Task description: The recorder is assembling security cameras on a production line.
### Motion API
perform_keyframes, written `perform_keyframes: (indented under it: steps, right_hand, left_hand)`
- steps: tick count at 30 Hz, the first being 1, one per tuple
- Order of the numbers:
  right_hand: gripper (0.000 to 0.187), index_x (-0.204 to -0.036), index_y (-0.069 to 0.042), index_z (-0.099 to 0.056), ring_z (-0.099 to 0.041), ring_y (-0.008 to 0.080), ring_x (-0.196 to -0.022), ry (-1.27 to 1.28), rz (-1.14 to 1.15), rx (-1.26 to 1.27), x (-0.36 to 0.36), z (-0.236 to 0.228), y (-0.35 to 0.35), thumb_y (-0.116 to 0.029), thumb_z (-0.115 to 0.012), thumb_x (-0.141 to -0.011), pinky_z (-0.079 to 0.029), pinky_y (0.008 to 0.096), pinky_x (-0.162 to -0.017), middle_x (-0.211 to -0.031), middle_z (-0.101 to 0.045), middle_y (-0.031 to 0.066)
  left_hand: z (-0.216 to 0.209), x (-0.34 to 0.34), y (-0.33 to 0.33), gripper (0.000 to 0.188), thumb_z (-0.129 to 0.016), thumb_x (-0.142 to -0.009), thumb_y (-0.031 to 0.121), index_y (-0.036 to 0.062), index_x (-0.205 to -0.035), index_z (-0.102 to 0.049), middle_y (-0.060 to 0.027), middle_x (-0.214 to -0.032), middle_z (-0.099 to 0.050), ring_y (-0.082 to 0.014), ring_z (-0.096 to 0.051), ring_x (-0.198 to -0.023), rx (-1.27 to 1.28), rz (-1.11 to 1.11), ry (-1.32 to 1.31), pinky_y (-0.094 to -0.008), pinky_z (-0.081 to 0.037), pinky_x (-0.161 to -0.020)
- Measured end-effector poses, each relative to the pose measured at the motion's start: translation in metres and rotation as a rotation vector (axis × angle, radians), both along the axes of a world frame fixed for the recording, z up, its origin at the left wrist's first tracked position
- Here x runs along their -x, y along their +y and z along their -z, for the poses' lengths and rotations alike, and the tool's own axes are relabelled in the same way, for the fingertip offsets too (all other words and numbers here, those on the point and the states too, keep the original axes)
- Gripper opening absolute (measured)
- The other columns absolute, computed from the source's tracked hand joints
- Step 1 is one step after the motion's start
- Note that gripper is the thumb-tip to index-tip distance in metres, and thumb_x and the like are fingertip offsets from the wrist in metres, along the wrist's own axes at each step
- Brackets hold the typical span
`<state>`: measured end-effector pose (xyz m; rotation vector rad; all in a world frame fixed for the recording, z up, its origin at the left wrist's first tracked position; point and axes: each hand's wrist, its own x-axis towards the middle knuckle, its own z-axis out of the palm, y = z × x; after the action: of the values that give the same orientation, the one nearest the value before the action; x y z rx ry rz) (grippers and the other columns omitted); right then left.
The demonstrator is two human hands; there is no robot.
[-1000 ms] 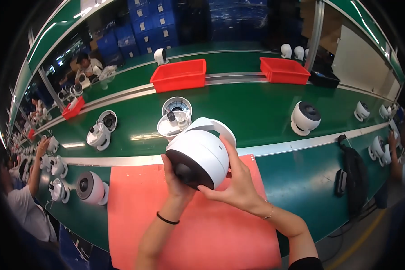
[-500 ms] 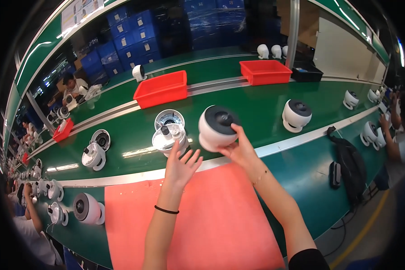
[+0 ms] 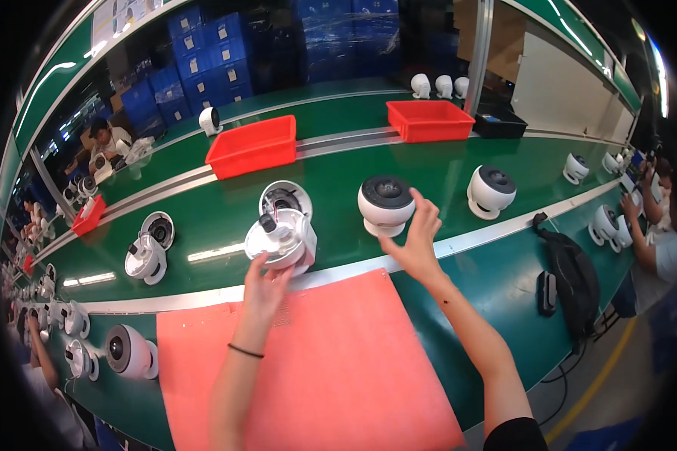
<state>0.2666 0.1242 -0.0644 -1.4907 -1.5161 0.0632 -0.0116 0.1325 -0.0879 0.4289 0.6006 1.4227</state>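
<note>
Here, in the upper left of the frame, a co-worker shows on the far side of a long green strip. At the lower left, a dark-faced white device stands on the nearer green worktop, its round face turned to the left. Above it, on the strip, sits an opened white device in two halves. A pink mat covers the lower middle of the worktop, and a red tray stands in the upper left-centre.

Left of centre, the left hand reaches up past the mat's top edge. Its fingers are partly bent at the lower rim of a second opened device; they seem to touch it, but whether they grip cannot be told. That device stands on the strip, its hollow white half facing up, the other half leaning behind. Just right of centre, a closed black-topped device stands upright on the strip. The right hand is at its right side, thumb and fingers spread wide, grasping nothing; contact at the fingertips is unclear.

Farther right come another red tray higher up, another closed device on the strip, then a small dark case and a black bag on the worktop.
</note>
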Motion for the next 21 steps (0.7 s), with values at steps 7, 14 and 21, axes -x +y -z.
perform_keyframes:
  steps: [7, 14, 21]
  right_hand:
    - [0.068, -0.122, -0.024, -0.047, -0.026, 0.0368, -0.115, -0.597, -0.376, -0.460, 0.032, -0.008, -0.046, -0.013, -0.074, -0.060, -0.021, 0.0594, -0.098, -0.126, -0.024, 0.0179]
    - [0.022, -0.065, -0.020, -0.052, -0.034, 0.0304, -0.107, -0.720, -0.451, -0.676, 0.015, -0.007, -0.074, -0.009, -0.068, -0.055, -0.030, 0.0496, -0.095, -0.113, -0.059, 0.0010]
    - [0.018, -0.070, -0.011, -0.052, -0.046, 0.0336, -0.104, -0.739, -0.684, -0.451, -0.005, -0.020, -0.110, -0.011, -0.067, -0.061, -0.042, 0.0465, -0.086, -0.111, -0.059, 0.0169]
  left_hand:
    - [-0.059, 0.039, -0.092, 0.057, -0.047, -0.085, 0.039, 0.0017, -0.126, -0.037, -0.0171, -0.120, -0.049, -0.0289, -0.056, -0.103, -0.026, 0.256, 0.135, -0.0399, -0.055, -0.077]
    - [-0.060, 0.038, -0.121, 0.054, -0.043, -0.087, 0.039, 0.0015, -0.126, -0.039, -0.0160, -0.118, -0.052, -0.0266, -0.057, -0.103, 0.050, 0.220, 0.224, -0.0403, -0.053, -0.080]
    - [-0.039, 0.053, -0.097, 0.045, -0.039, -0.091, 0.032, -0.0046, -0.118, -0.046, -0.0163, -0.110, -0.056, -0.0230, -0.058, -0.099, 0.032, 0.249, 0.448, -0.0348, -0.048, -0.085]
